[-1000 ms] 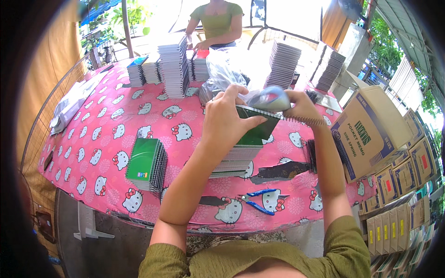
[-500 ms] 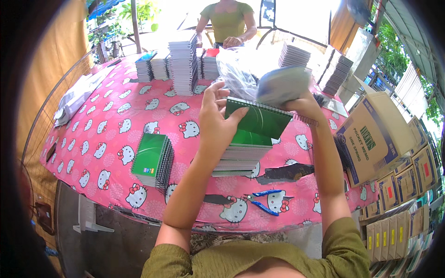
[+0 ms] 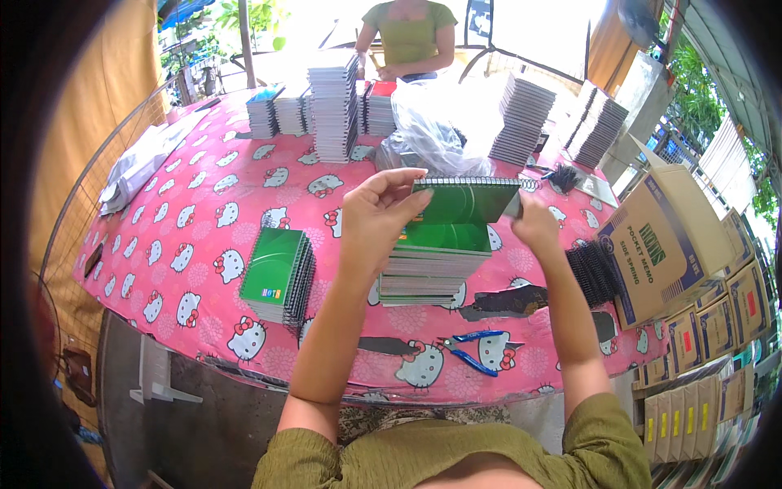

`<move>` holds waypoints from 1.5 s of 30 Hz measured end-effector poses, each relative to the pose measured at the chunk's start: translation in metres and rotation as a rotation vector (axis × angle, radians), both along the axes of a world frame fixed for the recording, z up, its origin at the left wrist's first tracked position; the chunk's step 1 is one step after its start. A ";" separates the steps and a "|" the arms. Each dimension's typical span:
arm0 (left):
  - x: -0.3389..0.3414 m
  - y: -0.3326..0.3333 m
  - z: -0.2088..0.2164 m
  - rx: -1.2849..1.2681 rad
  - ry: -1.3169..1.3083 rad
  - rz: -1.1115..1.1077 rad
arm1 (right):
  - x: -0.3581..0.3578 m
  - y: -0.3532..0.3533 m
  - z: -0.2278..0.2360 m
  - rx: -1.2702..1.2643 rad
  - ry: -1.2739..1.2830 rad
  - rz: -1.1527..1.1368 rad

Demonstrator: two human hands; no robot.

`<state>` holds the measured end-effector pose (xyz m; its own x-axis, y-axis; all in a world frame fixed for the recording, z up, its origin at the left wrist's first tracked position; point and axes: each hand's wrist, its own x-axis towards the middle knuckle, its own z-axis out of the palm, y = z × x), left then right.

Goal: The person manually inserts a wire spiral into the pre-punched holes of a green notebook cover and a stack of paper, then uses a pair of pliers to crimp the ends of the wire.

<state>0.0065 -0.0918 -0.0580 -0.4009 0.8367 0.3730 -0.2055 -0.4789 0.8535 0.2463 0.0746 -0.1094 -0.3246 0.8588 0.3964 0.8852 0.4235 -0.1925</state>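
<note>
A green spiral notebook (image 3: 468,202) is held upright over a stack of notebooks (image 3: 436,269), its wire binding along the top edge. My left hand (image 3: 379,216) is closed on its left end, thumb in front and fingers behind. At the right end my right hand (image 3: 535,218) is closed beside the tip of the wire coil (image 3: 529,185); its fingers are partly hidden. Blue-handled cutters (image 3: 472,352) lie on the table in front of the stack. To the left stands a smaller pile of green notebooks (image 3: 277,273).
A pink patterned cloth (image 3: 204,204) covers the table. Tall notebook stacks (image 3: 331,114) and a clear plastic bag (image 3: 432,134) stand at the back. Black coils (image 3: 592,273) lie by a cardboard box (image 3: 664,244) at right. A person (image 3: 407,41) is across the table.
My right hand has come down from a blurred bluish-grey sheet or cover it was swinging, to the notebook's right end. The notebook now stands more upright in my left hand.
</note>
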 end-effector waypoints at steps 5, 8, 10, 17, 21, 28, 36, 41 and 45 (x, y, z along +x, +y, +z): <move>0.017 -0.003 0.021 0.171 0.226 0.236 | 0.056 -0.032 -0.079 -0.328 -0.082 -0.021; 0.033 -0.031 0.030 0.480 0.580 0.596 | 0.055 -0.084 -0.085 0.278 0.005 0.130; 0.028 -0.035 0.006 0.592 0.825 0.553 | 0.046 -0.141 -0.080 -0.002 0.128 0.415; 0.048 -0.043 -0.039 0.388 0.776 0.394 | 0.035 -0.199 -0.086 -0.240 0.327 0.459; 0.044 -0.047 -0.038 0.474 0.760 0.406 | 0.013 -0.193 -0.004 -0.076 0.570 0.555; 0.048 -0.049 -0.034 0.470 0.756 0.393 | -0.002 -0.188 0.029 0.073 0.504 0.578; 0.043 -0.050 -0.035 0.491 0.744 0.400 | -0.004 -0.191 0.041 0.111 0.498 0.574; 0.041 -0.050 -0.039 0.490 0.742 0.378 | 0.000 -0.188 0.038 -0.217 0.617 0.656; 0.040 -0.053 -0.037 0.469 0.749 0.358 | -0.003 -0.191 0.039 0.059 0.552 0.596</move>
<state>0.0468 -0.1452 -0.0951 -0.1249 0.4101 0.9034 0.5421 -0.7344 0.4084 0.2438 -0.1161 -0.0701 -0.4649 0.5761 0.6723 0.2923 0.8166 -0.4977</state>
